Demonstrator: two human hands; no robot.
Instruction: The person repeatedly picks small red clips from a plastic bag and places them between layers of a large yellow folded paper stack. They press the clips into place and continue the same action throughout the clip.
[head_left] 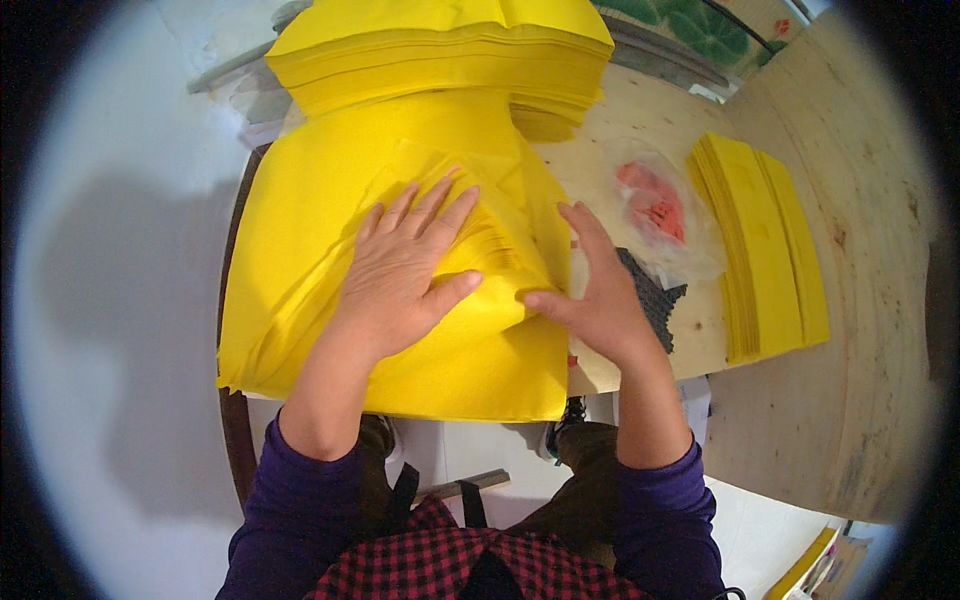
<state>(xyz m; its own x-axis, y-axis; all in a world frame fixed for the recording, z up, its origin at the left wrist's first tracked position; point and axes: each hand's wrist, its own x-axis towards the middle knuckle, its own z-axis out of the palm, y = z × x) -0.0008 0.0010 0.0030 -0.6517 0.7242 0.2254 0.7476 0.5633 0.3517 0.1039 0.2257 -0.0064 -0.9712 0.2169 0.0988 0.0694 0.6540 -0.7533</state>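
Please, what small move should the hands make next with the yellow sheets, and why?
Probably the left hand should smooth the yellow sheets outward: it lies spread over them, and creases run toward their lower left corner. The right hand, at their right side, seems well placed to steady them.

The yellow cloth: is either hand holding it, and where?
The left hand lies open on the yellow cloth, not gripping. The right hand is at the cloth's right edge; whether it grips cannot be told.
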